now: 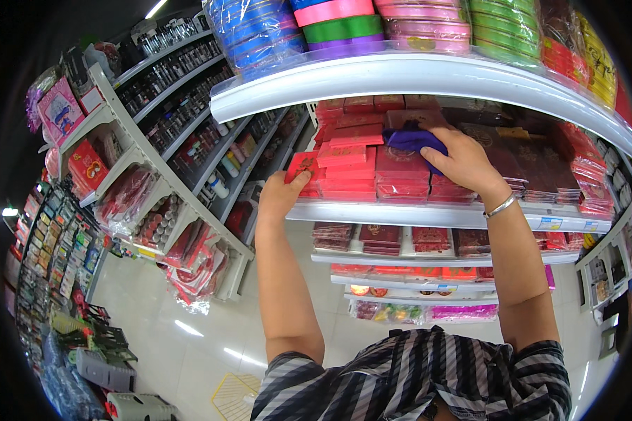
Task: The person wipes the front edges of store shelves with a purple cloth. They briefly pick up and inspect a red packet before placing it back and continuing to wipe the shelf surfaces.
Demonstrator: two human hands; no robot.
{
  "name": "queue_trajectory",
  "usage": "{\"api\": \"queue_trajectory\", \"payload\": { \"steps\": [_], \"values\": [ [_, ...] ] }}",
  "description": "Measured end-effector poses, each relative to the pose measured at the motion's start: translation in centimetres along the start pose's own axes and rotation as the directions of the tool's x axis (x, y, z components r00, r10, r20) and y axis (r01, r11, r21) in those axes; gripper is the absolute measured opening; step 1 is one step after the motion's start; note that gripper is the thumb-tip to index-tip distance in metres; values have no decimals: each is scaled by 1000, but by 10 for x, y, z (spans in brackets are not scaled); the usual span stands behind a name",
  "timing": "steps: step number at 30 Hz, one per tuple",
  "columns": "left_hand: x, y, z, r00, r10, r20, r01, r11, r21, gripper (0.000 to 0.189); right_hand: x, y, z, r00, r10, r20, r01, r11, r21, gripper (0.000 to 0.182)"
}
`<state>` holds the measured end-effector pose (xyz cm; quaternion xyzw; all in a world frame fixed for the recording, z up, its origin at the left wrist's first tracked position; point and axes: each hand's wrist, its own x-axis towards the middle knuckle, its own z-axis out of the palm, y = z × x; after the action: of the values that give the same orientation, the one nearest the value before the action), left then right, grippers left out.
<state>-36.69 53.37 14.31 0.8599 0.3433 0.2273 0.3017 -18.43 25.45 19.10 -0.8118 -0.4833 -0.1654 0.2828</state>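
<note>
At the left end of a white shop shelf, my left hand (282,196) holds the edge of a red packet (301,164) with gold characters, thumb on top. My right hand (466,157), with a silver bracelet on its wrist, grips a purple cloth (412,141). The cloth lies against stacked red packets, over the upper part of a wrapped red stack (402,171). Between the hands are several piles of red packets (347,158). Darker red packets (540,163) fill the shelf to the right of my right hand.
Just above the hands juts a white shelf edge (416,73) bearing rolls of coloured ribbon (342,26). Lower shelves (400,259) hold more red packets. On the left stands another shelf rack (158,173); a yellow wire basket (235,396) is on the floor.
</note>
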Motion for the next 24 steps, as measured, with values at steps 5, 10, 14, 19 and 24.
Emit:
{"api": "queue_trajectory", "payload": {
  "steps": [5,10,14,19,24],
  "values": [
    [0,-22,11,982,105,-155,-161,893,-420,45,1,-2,4,1000,-13,-12,13,1000,4,43],
    [-7,-8,13,975,78,-208,-215,566,-796,31,0,-2,1,1000,-3,-18,3,1000,-5,43],
    [-10,-9,17,958,-54,-280,-242,366,-899,32,-1,-4,0,1000,1,-24,-1,1000,6,43],
    [-8,-21,18,942,-101,-321,-286,261,-922,31,-2,-5,1,999,0,-39,1,1000,23,43],
    [-8,-22,19,948,-73,-309,-281,255,-925,30,-2,-6,-1,1000,16,-23,-16,1000,10,43]
  ]
}}
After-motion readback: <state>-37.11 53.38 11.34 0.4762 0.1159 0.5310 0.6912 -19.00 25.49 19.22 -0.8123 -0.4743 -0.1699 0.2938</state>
